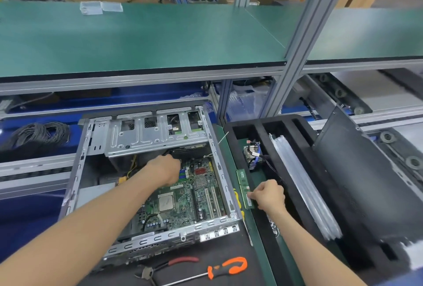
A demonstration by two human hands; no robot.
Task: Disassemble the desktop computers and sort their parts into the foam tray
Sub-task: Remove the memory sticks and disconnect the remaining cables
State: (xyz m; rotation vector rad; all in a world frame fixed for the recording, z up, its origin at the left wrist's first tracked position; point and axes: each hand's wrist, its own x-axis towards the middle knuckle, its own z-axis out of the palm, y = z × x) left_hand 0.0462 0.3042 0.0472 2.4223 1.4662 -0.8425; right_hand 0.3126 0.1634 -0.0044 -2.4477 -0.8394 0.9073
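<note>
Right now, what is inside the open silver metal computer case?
Inside the silver metal computer case lies a green motherboard with its square silver processor exposed. The left hand reaches in and covers the board's upper left; a silver drive cage hides the rear.

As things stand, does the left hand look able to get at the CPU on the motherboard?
Probably yes. The left hand is already inside the open case, over the motherboard, and the CPU sits bare beside its forearm with nothing covering it.
</note>
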